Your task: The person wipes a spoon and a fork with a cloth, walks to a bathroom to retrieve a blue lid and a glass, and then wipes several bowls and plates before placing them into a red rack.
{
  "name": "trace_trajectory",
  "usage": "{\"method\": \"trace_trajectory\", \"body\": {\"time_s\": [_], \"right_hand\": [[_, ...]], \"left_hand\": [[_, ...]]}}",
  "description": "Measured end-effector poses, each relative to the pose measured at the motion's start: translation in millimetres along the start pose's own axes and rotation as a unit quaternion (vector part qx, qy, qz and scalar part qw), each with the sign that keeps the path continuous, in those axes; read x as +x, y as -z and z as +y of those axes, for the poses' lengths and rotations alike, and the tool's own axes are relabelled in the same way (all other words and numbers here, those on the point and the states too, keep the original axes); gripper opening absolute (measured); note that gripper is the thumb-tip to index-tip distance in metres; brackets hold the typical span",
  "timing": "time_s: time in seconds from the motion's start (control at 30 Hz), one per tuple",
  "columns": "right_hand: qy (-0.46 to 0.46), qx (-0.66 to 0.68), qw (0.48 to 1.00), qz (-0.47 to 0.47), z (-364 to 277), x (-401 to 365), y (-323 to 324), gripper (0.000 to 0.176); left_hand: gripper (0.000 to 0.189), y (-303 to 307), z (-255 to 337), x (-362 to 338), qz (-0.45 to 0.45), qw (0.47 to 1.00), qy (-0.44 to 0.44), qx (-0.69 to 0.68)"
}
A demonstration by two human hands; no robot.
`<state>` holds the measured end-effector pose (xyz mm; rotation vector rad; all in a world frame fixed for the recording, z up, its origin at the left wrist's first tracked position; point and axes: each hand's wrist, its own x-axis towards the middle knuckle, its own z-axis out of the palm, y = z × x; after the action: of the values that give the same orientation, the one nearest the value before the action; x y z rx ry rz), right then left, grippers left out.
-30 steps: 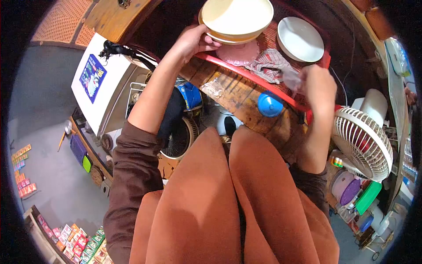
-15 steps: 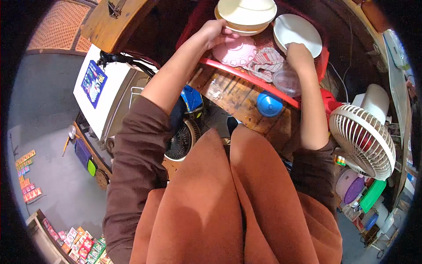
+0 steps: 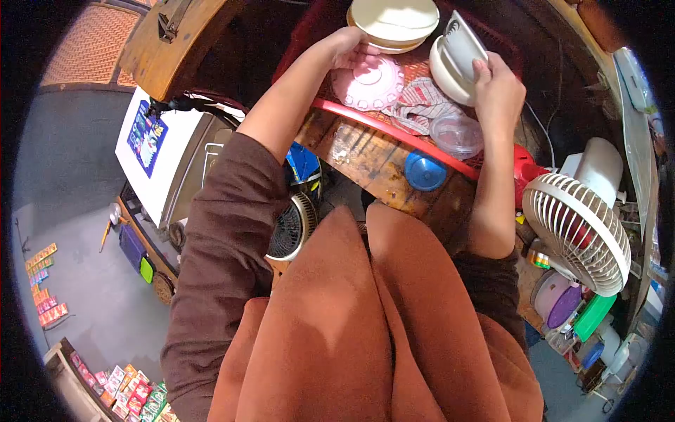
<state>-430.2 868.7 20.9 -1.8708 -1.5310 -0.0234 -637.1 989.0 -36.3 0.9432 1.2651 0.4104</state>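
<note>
At the rim of a stack of cream bowls (image 3: 402,24) is my left hand (image 3: 349,48), thumb by the edge and fingers curled below it. Just under those fingers lies a pink scalloped plastic dish (image 3: 367,86). My right hand (image 3: 500,83) grips a white plastic dish (image 3: 464,50), tipped up on its edge, thumb on its near side. Another white bowl (image 3: 450,76) sits behind and below it, in contact or very close. A striped cloth (image 3: 422,102) and a clear plastic bowl (image 3: 457,135) lie between my hands, inside a red basket (image 3: 394,128).
A blue round lid (image 3: 425,171) rests on the wooden surface (image 3: 365,162) before the basket. To the right stands a white caged fan (image 3: 576,228). Another fan (image 3: 292,228) is low at left, near a white box-like appliance (image 3: 165,155). Purple and green plasticware (image 3: 594,316) is at lower right.
My right hand has raised and tilted the white dish from lying flat, exposing another white bowl beside it. My left hand stays at the cream stack. The pink dish appears slightly further left.
</note>
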Motion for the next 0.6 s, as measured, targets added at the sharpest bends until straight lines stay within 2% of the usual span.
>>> {"method": "trace_trajectory", "body": {"time_s": [0.07,0.13,0.27,0.33,0.37,0.4,0.43,0.47,0.5,0.57,0.6], "right_hand": [[0.024,0.023,0.999,0.030,-6,0,6,0.014],[0.058,0.051,0.995,0.062,-16,1,15,0.014],[0.132,0.094,0.985,0.062,-35,11,12,0.015],[0.126,0.105,0.986,0.045,-38,16,5,0.016],[0.119,0.115,0.986,0.027,-40,18,3,0.018],[0.071,0.137,0.988,0.011,-42,16,6,0.018],[0.071,0.137,0.988,0.012,-40,15,8,0.018],[0.041,0.153,0.987,0.009,-35,14,9,0.019],[0.012,0.169,0.986,0.004,-29,14,10,0.020],[-0.006,0.159,0.987,0.004,-6,11,6,0.022],[-0.035,0.225,0.973,0.026,5,9,3,0.023]], "left_hand": [[0.029,4,2,-2,-0.017,0.999,0.012,0.031],[0.033,7,3,-3,0.029,0.978,-0.017,0.205],[0.034,15,0,3,0.091,0.977,-0.062,0.184],[0.037,10,0,0,0.127,0.990,-0.034,0.056],[0.037,10,-3,6,0.128,0.990,-0.035,0.057],[0.040,10,-9,14,0.131,0.985,-0.068,0.091],[0.044,8,-9,13,0.133,0.978,-0.101,0.124],[0.051,9,-10,9,0.082,0.976,-0.116,0.166],[0.051,6,-10,8,0.082,0.976,-0.116,0.166],[0.052,-6,-6,0,0.137,0.984,-0.109,-0.031],[0.051,-5,-11,10,0.176,0.973,-0.123,-0.084]]}}
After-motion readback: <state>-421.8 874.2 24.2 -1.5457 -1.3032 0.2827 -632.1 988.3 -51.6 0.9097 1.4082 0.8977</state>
